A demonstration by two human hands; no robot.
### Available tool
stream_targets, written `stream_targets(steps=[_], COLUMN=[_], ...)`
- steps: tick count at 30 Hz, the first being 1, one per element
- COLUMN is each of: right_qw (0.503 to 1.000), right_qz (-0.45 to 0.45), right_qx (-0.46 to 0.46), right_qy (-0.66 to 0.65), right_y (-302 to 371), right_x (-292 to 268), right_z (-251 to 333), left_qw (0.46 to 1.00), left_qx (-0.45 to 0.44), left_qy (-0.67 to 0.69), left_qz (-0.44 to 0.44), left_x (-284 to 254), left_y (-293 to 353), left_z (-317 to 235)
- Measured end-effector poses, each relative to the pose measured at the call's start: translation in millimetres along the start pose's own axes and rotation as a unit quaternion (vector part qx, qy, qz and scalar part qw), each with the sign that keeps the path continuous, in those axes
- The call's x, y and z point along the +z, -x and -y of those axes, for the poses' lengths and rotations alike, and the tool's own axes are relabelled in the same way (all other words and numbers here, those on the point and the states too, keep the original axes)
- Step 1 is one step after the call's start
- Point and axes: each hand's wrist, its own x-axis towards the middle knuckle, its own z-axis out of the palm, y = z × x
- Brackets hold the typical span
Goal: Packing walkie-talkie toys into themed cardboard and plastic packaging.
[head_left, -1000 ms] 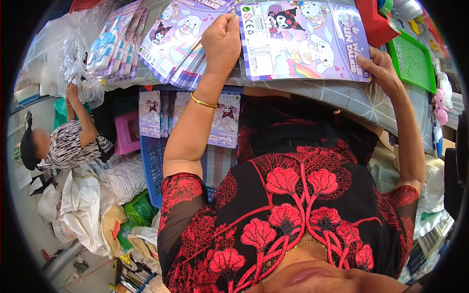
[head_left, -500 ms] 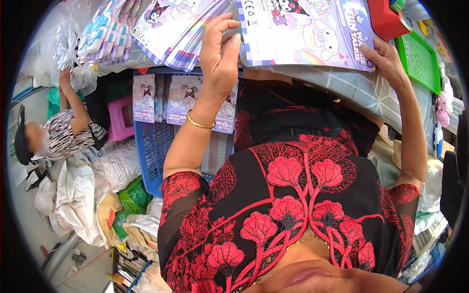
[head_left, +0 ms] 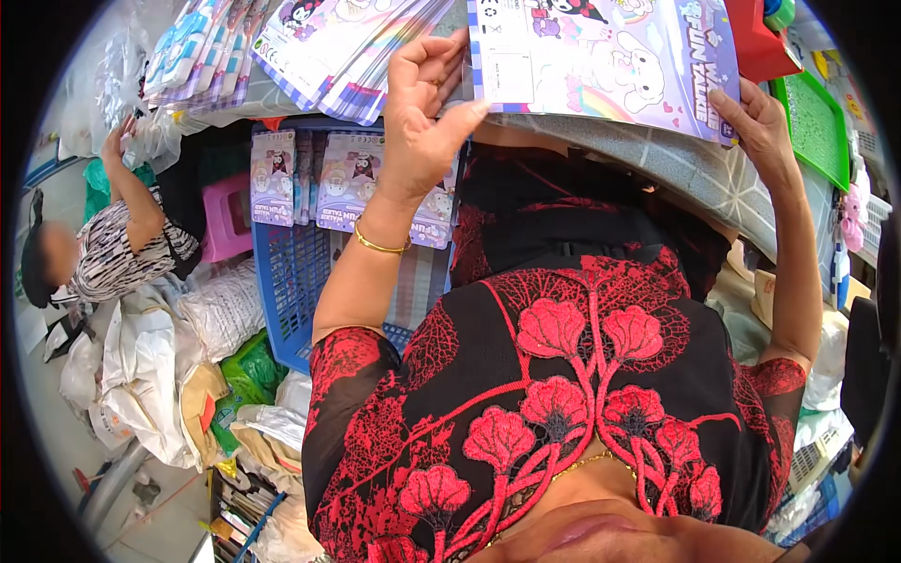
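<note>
A purple printed backing card [head_left: 601, 70] with cartoon figures and a rainbow lies over the table's near edge. My left hand [head_left: 422, 122], a gold bangle on its wrist, is at the card's left edge, thumb on the border and fingers curled behind it. At the opposite edge, my right hand [head_left: 765, 131] pinches the card with its thumb on top. Left of it, a fanned stack of similar cards [head_left: 352, 61] rests on the table. Farther left lie several packed cards with blue-and-white toys [head_left: 202, 52].
Below the table edge, a blue basket [head_left: 286, 291] holds packaged cards [head_left: 352, 178]. A red tape dispenser [head_left: 765, 42] and a green tray [head_left: 812, 122] are at the right. A co-worker [head_left: 131, 239] handles clear plastic bags at the far left, near a pink stool [head_left: 225, 220].
The card has shifted slightly right and its near edge a little down. My left thumb has come down onto its left border. My right hand has moved slightly right with it.
</note>
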Motion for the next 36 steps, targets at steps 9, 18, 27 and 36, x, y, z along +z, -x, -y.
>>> stream_targets(steps=[9, 18, 27, 36], right_qw=[0.997, 0.998, 0.993, 0.992], right_qz=[0.012, 0.008, -0.006, 0.042], right_qx=[0.043, 0.047, 0.064, 0.071], right_qy=[-0.067, -0.035, -0.096, -0.098], right_y=[6, 3, -6, -9], right_x=[0, -4, -8, -8], right_z=[7, 3, -6, -17], left_qw=[0.997, 0.998, 0.997, 0.986], left_qx=[0.0, 0.006, -0.012, 0.067], left_qy=[-0.067, -0.052, -0.071, -0.013], left_qz=[-0.03, -0.034, -0.011, -0.151], left_x=[1, 5, 15, 16], left_y=[4, 4, 4, -40], left_z=[4, 2, -4, 15])
